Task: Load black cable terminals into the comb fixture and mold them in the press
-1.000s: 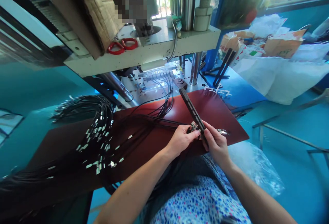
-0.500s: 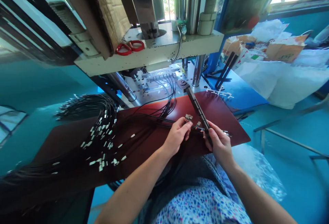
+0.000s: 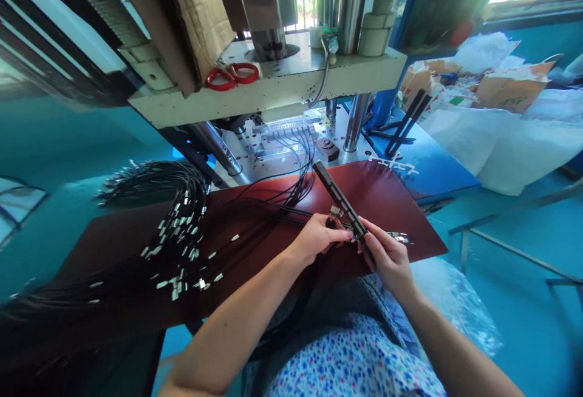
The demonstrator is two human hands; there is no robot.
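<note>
My right hand (image 3: 386, 255) grips the near end of a long dark slotted bar (image 3: 339, 199), which slants up and away over the dark red board (image 3: 401, 203). My left hand (image 3: 319, 237) pinches a small metal connector (image 3: 336, 212) on a black cable and holds it against the bar close to my right fingers. More black cables (image 3: 291, 193) run from under my hands back to the press.
A press machine (image 3: 273, 90) stands behind the board, red-handled scissors (image 3: 230, 74) on its platen. A big bundle of black cables with metal ends (image 3: 177, 233) lies at the left. Black rods (image 3: 405, 119), boxes and white bags (image 3: 492, 124) sit at the right.
My left hand lifted a connector away from the bar half a second ago, then brought it back against the bar. The bar's far end swung slightly toward me and left.
</note>
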